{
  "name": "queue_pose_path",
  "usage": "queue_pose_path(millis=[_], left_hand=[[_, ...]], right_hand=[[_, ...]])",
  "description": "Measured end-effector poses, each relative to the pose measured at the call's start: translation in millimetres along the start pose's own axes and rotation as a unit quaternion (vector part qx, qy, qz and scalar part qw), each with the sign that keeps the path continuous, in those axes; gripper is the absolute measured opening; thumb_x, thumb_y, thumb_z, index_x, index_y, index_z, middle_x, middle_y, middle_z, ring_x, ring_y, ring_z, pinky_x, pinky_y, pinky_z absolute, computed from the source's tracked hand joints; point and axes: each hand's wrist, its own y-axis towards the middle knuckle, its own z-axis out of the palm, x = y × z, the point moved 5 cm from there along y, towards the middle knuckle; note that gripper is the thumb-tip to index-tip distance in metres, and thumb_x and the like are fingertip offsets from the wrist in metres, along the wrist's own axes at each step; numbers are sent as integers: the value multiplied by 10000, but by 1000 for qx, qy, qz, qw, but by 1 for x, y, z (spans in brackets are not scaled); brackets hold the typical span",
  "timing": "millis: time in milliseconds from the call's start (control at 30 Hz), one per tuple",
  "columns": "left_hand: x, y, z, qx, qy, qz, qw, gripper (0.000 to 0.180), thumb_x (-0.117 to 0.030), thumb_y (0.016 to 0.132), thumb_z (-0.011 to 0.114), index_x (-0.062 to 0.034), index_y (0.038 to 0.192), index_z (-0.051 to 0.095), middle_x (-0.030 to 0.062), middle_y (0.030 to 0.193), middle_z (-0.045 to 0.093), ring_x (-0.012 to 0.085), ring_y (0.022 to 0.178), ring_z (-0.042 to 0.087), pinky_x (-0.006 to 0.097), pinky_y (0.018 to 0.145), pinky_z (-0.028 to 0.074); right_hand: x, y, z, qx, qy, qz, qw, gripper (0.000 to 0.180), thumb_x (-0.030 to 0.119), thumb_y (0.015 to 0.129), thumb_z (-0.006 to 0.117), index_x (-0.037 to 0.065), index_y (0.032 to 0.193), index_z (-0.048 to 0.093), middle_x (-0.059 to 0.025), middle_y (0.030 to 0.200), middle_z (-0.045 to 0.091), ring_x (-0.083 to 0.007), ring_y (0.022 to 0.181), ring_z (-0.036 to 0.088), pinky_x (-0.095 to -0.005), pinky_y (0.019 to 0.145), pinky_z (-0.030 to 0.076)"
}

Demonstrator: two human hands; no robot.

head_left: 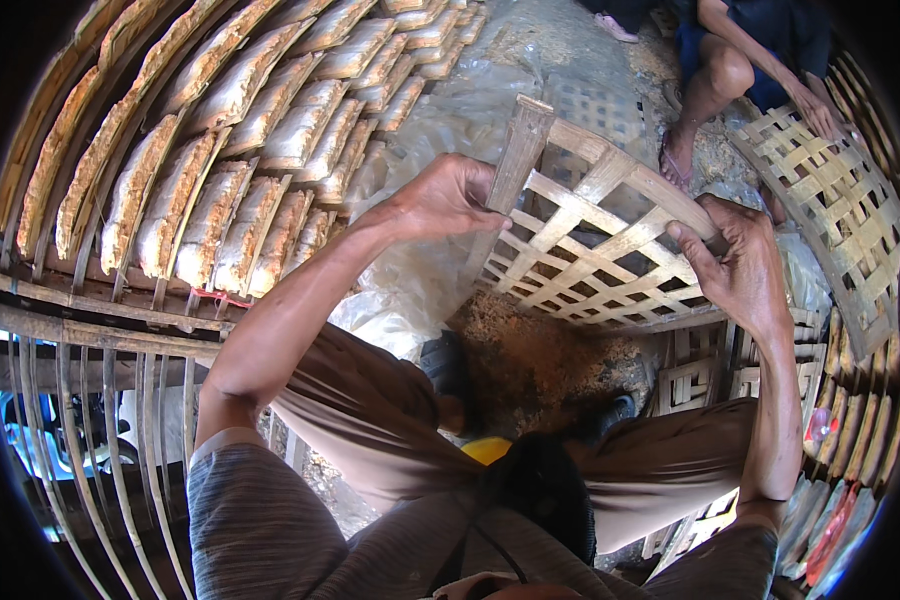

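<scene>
At far left a rack (120,290) of bamboo slats carries rows of pale packed bundles (220,150). The left hand (445,195) is clenched on an upright strip at the left edge of a woven bamboo lattice (590,260), which stands tilted over the sawdust-strewn floor (530,350) between the person's knees. The right hand (740,270) grips the lattice's right edge, thumb over a strip. At upper right another person's hand (818,112) rests on a second lattice (840,200).
</scene>
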Motion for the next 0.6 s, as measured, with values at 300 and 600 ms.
queue_pose_path(millis=[300,600], left_hand=[[-14,3,0,3,195,-48,980,305,-194,756,818,80,857,729,160,755,722,225,685,672,344,702,573],[-2,3,9,-47,156,-39,986,325,-174,782,829,110,904,731,197,795,745,221,730,709,371,732,580]], right_hand=[[1,1,3,6,-1,-5,1000,248,214,917,802,-24,924,732,-212,776,693,-345,639,657,-441,627,491],[4,1,7,14,-11,0,1000,250,222,916,802,-18,940,736,-216,806,708,-337,636,668,-443,628,498]])
